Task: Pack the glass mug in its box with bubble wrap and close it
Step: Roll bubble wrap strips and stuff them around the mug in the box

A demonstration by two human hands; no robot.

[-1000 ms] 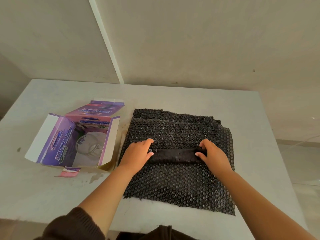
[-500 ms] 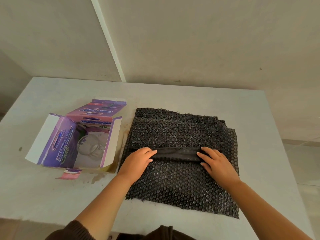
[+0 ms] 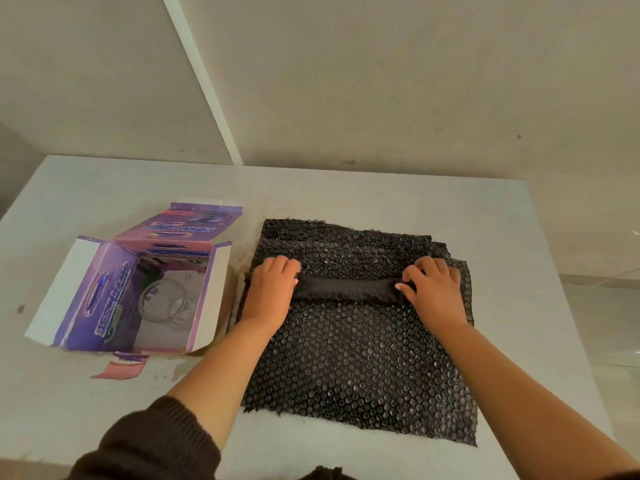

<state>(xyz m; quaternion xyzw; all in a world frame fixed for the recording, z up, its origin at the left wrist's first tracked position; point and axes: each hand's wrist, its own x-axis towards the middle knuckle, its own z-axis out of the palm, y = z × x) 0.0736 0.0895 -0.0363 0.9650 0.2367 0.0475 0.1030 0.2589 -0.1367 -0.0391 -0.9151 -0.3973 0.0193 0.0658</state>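
A black bubble wrap sheet (image 3: 360, 362) lies flat on the table (image 3: 346, 192) in front of me. A smooth rolled fold (image 3: 346, 289) runs across its middle. My left hand (image 3: 272, 294) grips the left end of the fold, fingers curled over it. At the right end my right hand (image 3: 436, 291) does the same, fingertips tucked under the edge. The purple mug box (image 3: 104, 292) lies on its side at the left, flaps spread open. The clear glass mug (image 3: 166, 303) sits inside it, mouth toward me.
A torn pink and purple strip (image 3: 119, 368) lies on the table just in front of the box. The wall stands close behind the table. The table's right edge (image 3: 554, 289) drops off to a tiled floor beyond the wrap.
Both hands have slid a little away from me along with the fold, and their fingers have curled over its ends. The box and mug have not moved.
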